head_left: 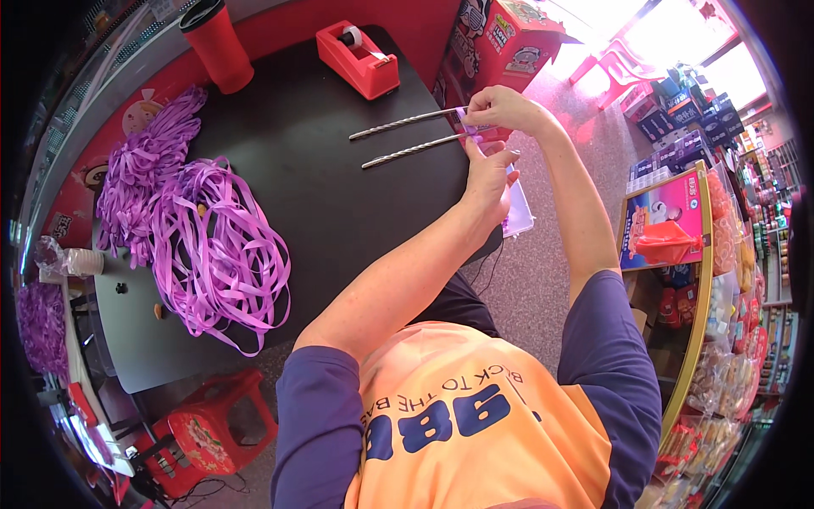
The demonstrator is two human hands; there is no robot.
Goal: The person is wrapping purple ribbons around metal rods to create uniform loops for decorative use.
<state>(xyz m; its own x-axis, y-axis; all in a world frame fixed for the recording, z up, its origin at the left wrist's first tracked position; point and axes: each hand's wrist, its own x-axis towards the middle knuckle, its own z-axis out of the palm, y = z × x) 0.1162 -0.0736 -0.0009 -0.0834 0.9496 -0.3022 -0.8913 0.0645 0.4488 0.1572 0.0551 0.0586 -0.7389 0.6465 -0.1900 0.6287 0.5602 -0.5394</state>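
Note:
Two twisted metal rods (407,125) stretch side by side over the right part of the black table (322,229). A short piece of purple ribbon (463,120) shows at their right ends, by the table's edge. My right hand (506,110) pinches the ribbon at the end of the farther rod. Closer to me, my left hand (490,176) has thumb and fingertip closed on the ribbon by the nearer rod's end, its other fingers curled. What holds the rods is hidden by my hands. Under my left hand a pale translucent plastic piece (520,208) shows partly.
A big tangle of purple ribbon loops (222,246) covers the table's left side, with a denser ribbon bundle (148,174) behind. Toward the back stand a red tape dispenser (360,61) and a red tumbler (218,47). A red stool (208,428) is below left; a display cabinet (678,254) stands right.

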